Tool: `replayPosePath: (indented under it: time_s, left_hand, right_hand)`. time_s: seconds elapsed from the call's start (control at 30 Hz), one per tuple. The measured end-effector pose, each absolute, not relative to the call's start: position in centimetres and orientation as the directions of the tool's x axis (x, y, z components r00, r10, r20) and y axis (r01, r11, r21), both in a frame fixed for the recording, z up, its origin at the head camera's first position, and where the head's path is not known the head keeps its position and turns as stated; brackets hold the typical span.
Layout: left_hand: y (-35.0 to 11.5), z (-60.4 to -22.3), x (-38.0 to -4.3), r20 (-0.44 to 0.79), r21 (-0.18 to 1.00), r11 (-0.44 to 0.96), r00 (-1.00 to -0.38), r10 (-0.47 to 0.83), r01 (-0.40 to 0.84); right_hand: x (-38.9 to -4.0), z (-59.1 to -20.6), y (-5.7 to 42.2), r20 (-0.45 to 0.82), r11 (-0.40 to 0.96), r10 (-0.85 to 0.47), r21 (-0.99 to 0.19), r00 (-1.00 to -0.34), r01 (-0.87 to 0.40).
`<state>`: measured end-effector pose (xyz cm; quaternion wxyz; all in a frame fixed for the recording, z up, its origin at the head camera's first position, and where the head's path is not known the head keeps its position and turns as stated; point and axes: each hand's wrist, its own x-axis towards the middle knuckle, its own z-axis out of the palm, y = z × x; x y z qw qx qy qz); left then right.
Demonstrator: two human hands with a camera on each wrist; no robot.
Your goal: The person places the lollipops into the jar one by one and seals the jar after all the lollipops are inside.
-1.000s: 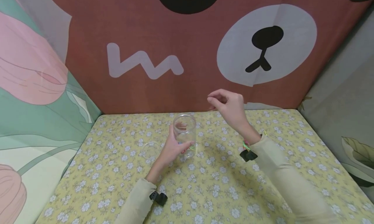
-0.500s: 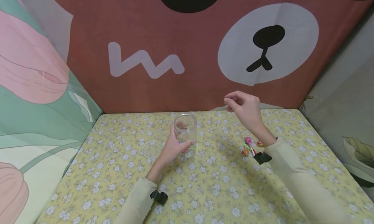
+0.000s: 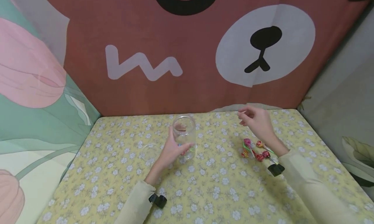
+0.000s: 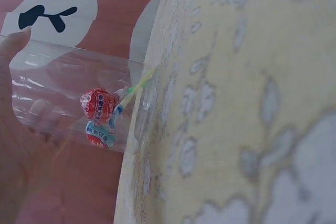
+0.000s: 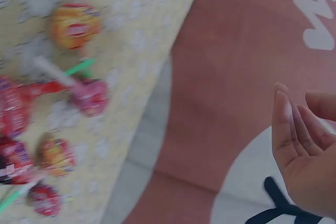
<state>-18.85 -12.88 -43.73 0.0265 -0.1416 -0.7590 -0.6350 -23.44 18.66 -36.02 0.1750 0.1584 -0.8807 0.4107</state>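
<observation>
My left hand (image 3: 169, 149) grips a clear plastic jar (image 3: 189, 138) that stands upright on the table with its mouth uncovered. Through the wall in the left wrist view, a red lollipop (image 4: 97, 103) and a blue-and-red lollipop (image 4: 100, 134) rest low inside, sticks toward the base. My right hand (image 3: 260, 123) hovers above the far right of the table, fingers loosely bent and nothing between them. Below and in front of it lies a loose group of several wrapped lollipops, among them a pink one (image 3: 247, 142) and an orange one (image 3: 244, 153).
A round transparent lid (image 3: 150, 152) lies left of the jar. Yellow floral cloth covers the table (image 3: 204, 191). Behind its far edge hangs a reddish-brown printed backdrop (image 3: 201, 87), with more printed fabric at both sides.
My right hand has moved right and then down from beside the jar, uncovering the lollipops that the wrist and sleeve partly hid. My left hand keeps its grip on the jar in the same place.
</observation>
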Motion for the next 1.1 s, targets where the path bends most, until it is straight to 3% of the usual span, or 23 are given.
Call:
replayPosePath:
  time_s: [0.67,1.1]
  left_hand:
    - [-12.8,-43.6,-18.9,0.262,0.95,0.121,-0.944,0.198,0.289]
    - [-12.8,-40.5,-17.5,0.182,0.961,0.167,-0.959,0.218,0.221]
  right_hand:
    - [-22.9,-38.4,21.7,0.292,0.666,-0.153,-0.675,-0.944,-0.316]
    - [-22.8,-40.0,22.7,0.15,0.694,-0.169,-0.684,-0.974,-0.225]
